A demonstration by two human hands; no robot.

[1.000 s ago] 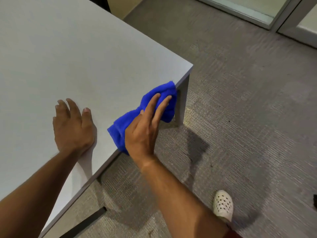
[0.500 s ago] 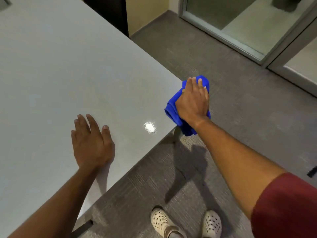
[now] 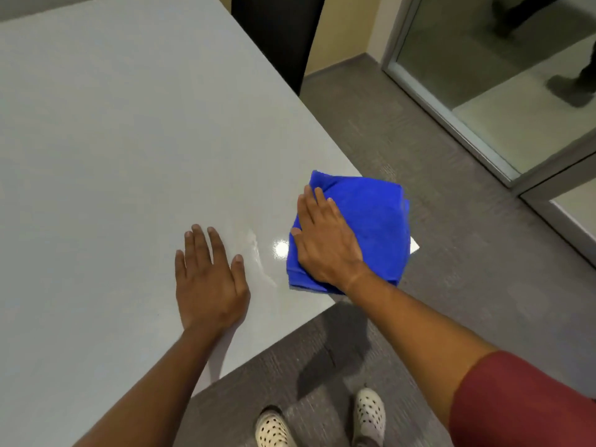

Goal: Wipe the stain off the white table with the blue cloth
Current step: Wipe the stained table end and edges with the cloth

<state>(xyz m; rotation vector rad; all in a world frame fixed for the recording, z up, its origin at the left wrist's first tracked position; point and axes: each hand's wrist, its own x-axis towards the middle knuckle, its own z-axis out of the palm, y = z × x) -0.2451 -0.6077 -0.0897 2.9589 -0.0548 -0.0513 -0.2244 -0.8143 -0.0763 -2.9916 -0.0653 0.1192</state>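
- Right hand [image 3: 325,243] lies flat, fingers extended, pressing the blue cloth [image 3: 364,221] on the white table [image 3: 113,150] corner.
- Left hand [image 3: 209,279] — open, palm down, holding nothing — rests just beside it.

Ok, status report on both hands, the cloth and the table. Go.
Left hand flat on white table, empty. Right hand pressing blue cloth flat at the table corner. Faint streak between the hands. Nothing in the way.

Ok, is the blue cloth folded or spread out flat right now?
Folded. The blue cloth shows stacked layers along its right edge, with the right hand pressed flat on it at the table corner.
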